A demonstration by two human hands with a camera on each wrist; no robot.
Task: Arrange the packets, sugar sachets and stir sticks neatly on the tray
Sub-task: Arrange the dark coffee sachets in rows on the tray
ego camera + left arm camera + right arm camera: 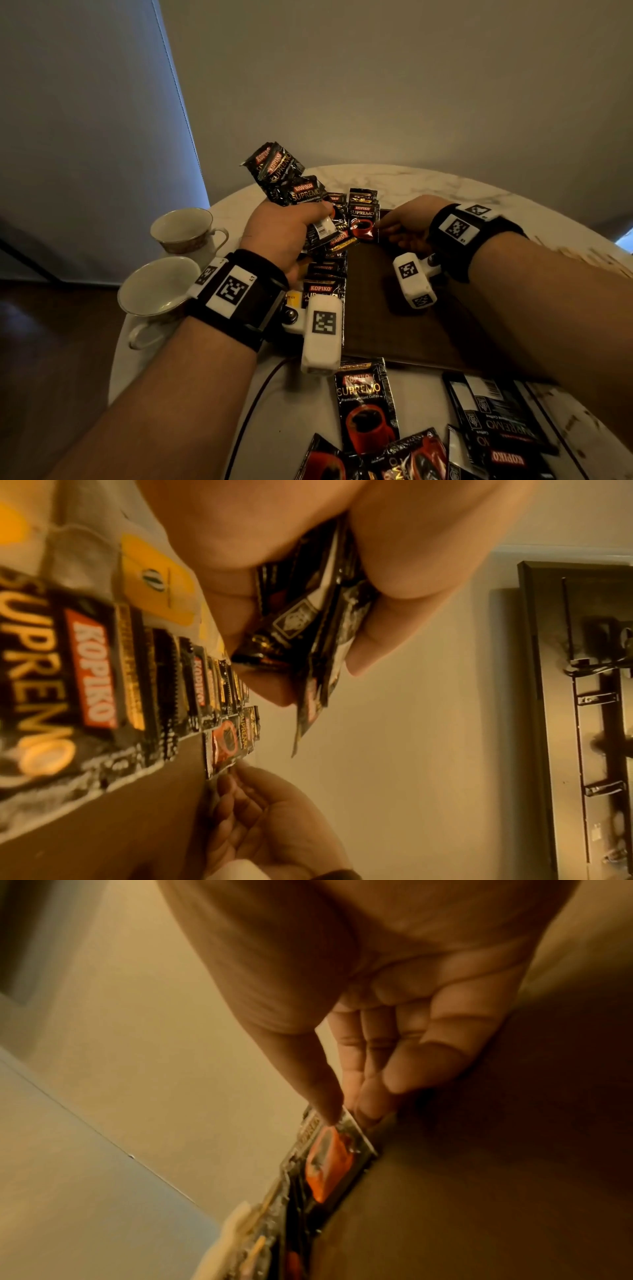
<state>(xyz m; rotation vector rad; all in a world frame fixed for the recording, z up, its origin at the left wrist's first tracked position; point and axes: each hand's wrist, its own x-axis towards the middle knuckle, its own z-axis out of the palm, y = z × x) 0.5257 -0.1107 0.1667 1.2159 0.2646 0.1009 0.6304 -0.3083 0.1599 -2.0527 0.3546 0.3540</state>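
A dark brown tray (394, 308) lies on the round marble table (445, 185). A row of overlapping black Kopiko coffee packets (325, 274) runs along the tray's left edge. My left hand (284, 229) grips a fanned bunch of several coffee packets (287, 178) above that row; the left wrist view shows my fingers (359, 656) curled round them. My right hand (404, 222) pinches the edge of the far packet (364, 222) between thumb and fingers, seen close in the right wrist view as the right hand (347, 1112) on the packet (329, 1161). Yellow sachets (157, 588) lie left of the row.
Two empty teacups (185, 229) (157, 291) stand at the table's left edge. Several loose coffee packets (366, 404) (496, 418) lie on the near side of the table in front of the tray. A dark cable (260, 394) crosses the near table.
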